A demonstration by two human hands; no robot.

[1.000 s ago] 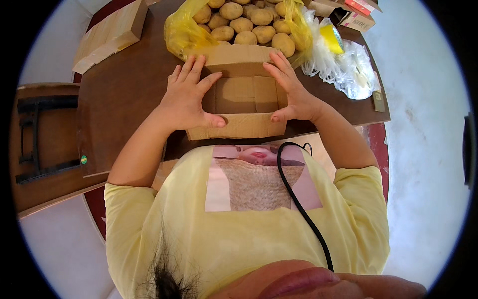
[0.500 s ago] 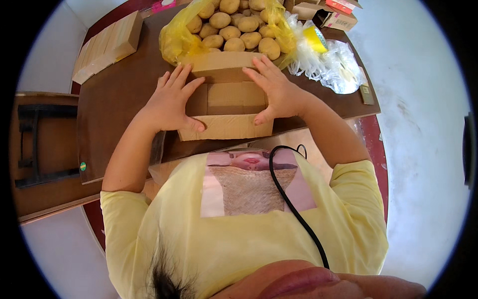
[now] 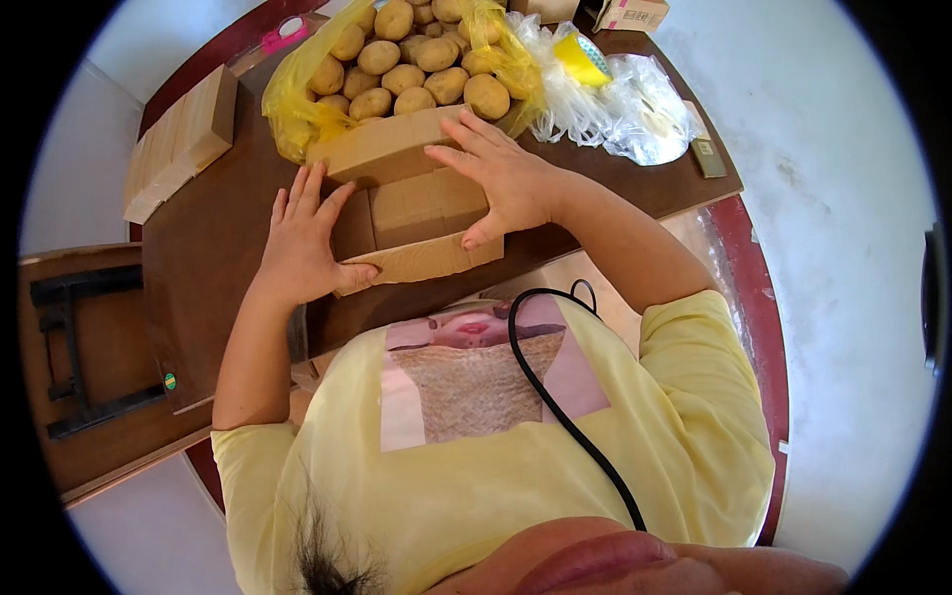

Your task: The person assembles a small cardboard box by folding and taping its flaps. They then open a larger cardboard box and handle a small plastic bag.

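An open-topped cardboard box (image 3: 426,260) sits at the near edge of the brown table, its inside showing bare cardboard. My left hand (image 3: 302,243) grips its left end, with the thumb over the near wall and the spread fingers reaching to the far wall. At the opposite end my right hand (image 3: 511,178) spans the box the same way, thumb on the near wall and fingertips on the far one. Just behind the box, a yellow plastic bag (image 3: 283,109) lies open around a heap of potatoes (image 3: 402,79).
Flat cardboard cartons (image 3: 183,144) stand in a row at the left. To the right of the potatoes lie clear plastic bags (image 3: 650,109) and a yellow tape roll (image 3: 582,59). A small printed box (image 3: 633,14) is at the back right. A black cord (image 3: 585,446) hangs over my shirt.
My view has shifted, so the tabletop things appear farther left. The box now looks turned slightly anticlockwise. Both hands are still at its ends.
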